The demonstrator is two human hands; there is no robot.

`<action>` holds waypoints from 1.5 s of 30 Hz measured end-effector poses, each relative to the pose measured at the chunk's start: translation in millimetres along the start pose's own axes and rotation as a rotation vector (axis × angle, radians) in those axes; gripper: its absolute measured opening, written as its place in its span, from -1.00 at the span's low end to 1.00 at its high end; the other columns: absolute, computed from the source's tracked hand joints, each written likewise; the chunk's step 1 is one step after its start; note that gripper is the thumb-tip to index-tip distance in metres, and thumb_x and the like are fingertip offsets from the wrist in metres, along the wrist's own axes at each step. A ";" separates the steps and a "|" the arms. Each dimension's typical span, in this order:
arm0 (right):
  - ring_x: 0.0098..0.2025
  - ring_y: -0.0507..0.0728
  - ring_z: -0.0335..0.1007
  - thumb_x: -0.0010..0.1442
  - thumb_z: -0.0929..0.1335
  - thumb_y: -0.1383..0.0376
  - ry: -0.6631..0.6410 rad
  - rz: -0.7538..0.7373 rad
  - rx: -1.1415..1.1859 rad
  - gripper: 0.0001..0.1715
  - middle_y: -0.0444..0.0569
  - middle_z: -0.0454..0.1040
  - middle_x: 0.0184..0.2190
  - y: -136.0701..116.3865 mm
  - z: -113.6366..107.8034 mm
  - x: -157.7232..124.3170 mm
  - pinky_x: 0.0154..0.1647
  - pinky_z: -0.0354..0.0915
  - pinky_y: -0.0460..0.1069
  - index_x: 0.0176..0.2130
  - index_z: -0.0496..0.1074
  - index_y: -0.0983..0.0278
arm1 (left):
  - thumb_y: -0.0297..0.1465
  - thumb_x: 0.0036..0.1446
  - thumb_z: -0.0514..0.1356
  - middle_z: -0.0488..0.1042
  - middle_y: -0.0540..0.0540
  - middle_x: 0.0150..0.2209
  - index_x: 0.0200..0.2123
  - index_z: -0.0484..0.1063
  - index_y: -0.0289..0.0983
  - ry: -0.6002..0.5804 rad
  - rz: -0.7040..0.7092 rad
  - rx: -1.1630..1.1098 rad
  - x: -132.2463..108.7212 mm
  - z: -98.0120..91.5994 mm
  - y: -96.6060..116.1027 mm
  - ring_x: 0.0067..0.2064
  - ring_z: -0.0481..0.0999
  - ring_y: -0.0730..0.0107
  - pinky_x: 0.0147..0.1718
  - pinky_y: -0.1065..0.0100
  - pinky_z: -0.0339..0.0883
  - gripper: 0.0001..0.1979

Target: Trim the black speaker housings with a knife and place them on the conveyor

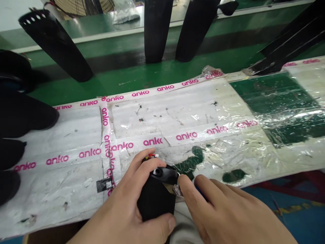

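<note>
My left hand (127, 206) is wrapped round a black plastic part (157, 196) at the near edge of the bench, fingers over its top and thumb along its near side. Thin red wires (149, 156) stick out at the part's far end. My right hand (223, 210) is closed in a pinch just right of the part, fingertips on a small shiny piece (177, 189) at its edge. I cannot name that piece.
The bench (177, 112) is covered in white padding taped with pink "anko" tape and crinkled clear film (279, 115). Long black blades (58, 47) lean on the green conveyor behind. More black parts (15, 115) stack at the left. A small black label (104, 184) lies nearby.
</note>
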State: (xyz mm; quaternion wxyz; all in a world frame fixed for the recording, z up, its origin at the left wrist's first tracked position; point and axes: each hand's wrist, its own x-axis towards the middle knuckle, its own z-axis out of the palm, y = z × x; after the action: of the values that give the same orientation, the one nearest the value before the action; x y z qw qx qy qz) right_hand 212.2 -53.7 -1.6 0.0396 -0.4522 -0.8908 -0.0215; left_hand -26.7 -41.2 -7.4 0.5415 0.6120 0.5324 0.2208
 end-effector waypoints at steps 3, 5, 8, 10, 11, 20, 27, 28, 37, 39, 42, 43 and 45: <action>-0.46 0.10 0.46 -0.01 0.35 0.47 -0.029 -0.002 0.061 -0.31 -0.20 0.53 -0.34 2.2 1.6 -0.6 -0.50 0.29 0.05 0.12 0.29 0.17 | -0.56 0.01 0.37 0.14 0.01 0.58 0.27 0.42 0.14 0.030 -0.020 0.013 0.4 2.2 6.8 0.62 0.10 -0.18 0.45 -0.10 0.32 -0.22; -0.45 0.10 0.46 0.00 0.35 0.47 -0.025 -0.010 0.098 -0.31 -0.21 0.54 -0.33 4.5 2.4 -1.6 -0.48 0.29 0.05 0.13 0.29 0.17 | -0.54 0.00 0.39 0.15 -0.03 0.57 0.25 0.44 0.09 0.032 -0.035 0.014 0.6 2.6 8.9 0.61 0.13 -0.21 0.43 -0.10 0.36 -0.25; -0.40 0.12 0.49 0.06 0.35 0.45 -0.007 -0.007 0.103 -0.34 -0.20 0.55 -0.30 5.4 2.6 -3.0 -0.42 0.32 0.06 0.16 0.29 0.18 | -0.53 0.03 0.39 0.15 -0.01 0.57 0.25 0.44 0.12 0.020 -0.044 -0.013 0.7 1.8 8.1 0.57 0.23 -0.18 0.40 -0.07 0.41 -0.27; -0.41 0.12 0.48 0.05 0.34 0.46 -0.018 -0.006 0.110 -0.33 -0.19 0.55 -0.30 4.4 2.4 -2.6 -0.43 0.31 0.06 0.16 0.29 0.19 | -0.51 0.06 0.40 0.15 0.00 0.57 0.26 0.44 0.14 0.020 -0.031 -0.025 0.7 1.1 5.8 0.56 0.25 -0.17 0.39 -0.07 0.42 -0.28; -0.42 0.11 0.47 0.03 0.33 0.47 -0.022 -0.010 0.113 -0.31 -0.19 0.55 -0.30 3.7 2.2 -2.1 -0.44 0.31 0.06 0.16 0.28 0.19 | -0.51 0.06 0.40 0.15 -0.02 0.57 0.26 0.44 0.13 0.020 -0.025 -0.026 0.6 0.9 4.4 0.57 0.23 -0.18 0.39 -0.07 0.42 -0.28; -0.44 0.12 0.36 0.20 0.37 0.38 -0.055 -0.020 0.011 -0.44 -0.09 0.53 -0.34 3.5 0.2 2.6 -0.44 0.18 0.00 0.19 0.38 0.19 | -0.46 0.09 0.45 0.11 0.02 0.59 0.30 0.39 0.21 0.000 0.011 -0.038 0.1 -0.6 -2.0 0.60 0.16 -0.20 0.42 -0.08 0.38 -0.24; -0.48 0.11 0.27 0.24 0.39 0.28 -0.097 -0.010 -0.059 -0.48 -0.07 0.49 -0.40 0.7 1.6 4.7 -0.48 0.09 -0.01 0.19 0.40 0.17 | -0.47 0.10 0.41 0.15 -0.05 0.56 0.32 0.38 0.15 0.018 0.050 -0.020 0.6 1.4 -3.0 0.58 0.20 -0.19 0.43 -0.10 0.36 -0.25; -0.49 0.11 0.26 0.22 0.39 0.29 -0.107 -0.009 -0.055 -0.47 -0.08 0.49 -0.40 0.6 1.3 4.0 -0.49 0.07 0.00 0.18 0.39 0.17 | -0.49 0.09 0.40 0.16 -0.06 0.56 0.32 0.38 0.14 0.020 0.052 -0.011 0.9 1.5 -3.4 0.58 0.21 -0.19 0.43 -0.10 0.36 -0.24; -0.65 0.12 0.36 -0.08 0.35 0.46 -0.109 0.002 0.141 -0.44 -0.25 0.43 -0.51 11.1 -0.2 12.3 -0.57 -0.06 0.06 -0.06 0.27 0.13 | -0.51 0.06 0.37 0.24 -0.03 0.51 0.28 0.39 0.12 0.017 0.056 0.068 4.3 2.1 6.8 0.55 0.26 -0.14 0.47 -0.07 0.32 -0.26; -0.68 0.14 0.37 -0.08 0.37 0.47 -0.174 -0.004 0.167 -0.49 -0.26 0.42 -0.53 14.1 -2.7 15.3 -0.58 -0.15 0.06 -0.12 0.25 0.11 | -0.50 0.07 0.37 0.24 -0.05 0.50 0.29 0.37 0.11 -0.009 0.044 0.096 4.3 2.7 9.3 0.54 0.29 -0.13 0.45 -0.05 0.35 -0.26; -0.73 0.14 0.31 -0.14 0.38 0.47 -0.215 -0.016 0.180 -0.51 -0.26 0.39 -0.56 16.9 -11.1 18.4 -0.59 -0.26 0.03 -0.21 0.23 0.10 | -0.45 0.14 0.37 0.21 -0.06 0.51 0.33 0.33 0.12 -0.019 0.042 0.126 3.9 4.3 8.8 0.54 0.28 -0.14 0.43 -0.06 0.37 -0.27; -0.75 0.14 0.28 -0.18 0.37 0.47 -0.201 -0.019 0.171 -0.51 -0.26 0.37 -0.58 17.2 -14.4 19.7 -0.59 -0.27 0.02 -0.23 0.24 0.11 | -0.43 0.16 0.37 0.20 -0.06 0.52 0.35 0.31 0.12 -0.014 0.053 0.134 3.7 4.9 7.6 0.55 0.26 -0.16 0.44 -0.07 0.36 -0.27; -0.76 0.13 0.24 -0.23 0.36 0.47 -0.169 -0.020 0.151 -0.51 -0.26 0.34 -0.61 16.8 -19.8 24.1 -0.60 -0.25 0.01 -0.25 0.26 0.11 | -0.40 0.18 0.37 0.19 -0.07 0.52 0.37 0.29 0.12 0.006 0.089 0.144 3.6 6.0 5.3 0.55 0.25 -0.18 0.46 -0.10 0.33 -0.27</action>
State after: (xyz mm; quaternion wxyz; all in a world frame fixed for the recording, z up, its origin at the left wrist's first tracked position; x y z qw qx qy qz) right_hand 212.6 -25.9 20.3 -0.0019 -0.4394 -0.8944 0.0833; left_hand -18.1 -39.8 -5.6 0.4843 0.6718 0.5206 0.2075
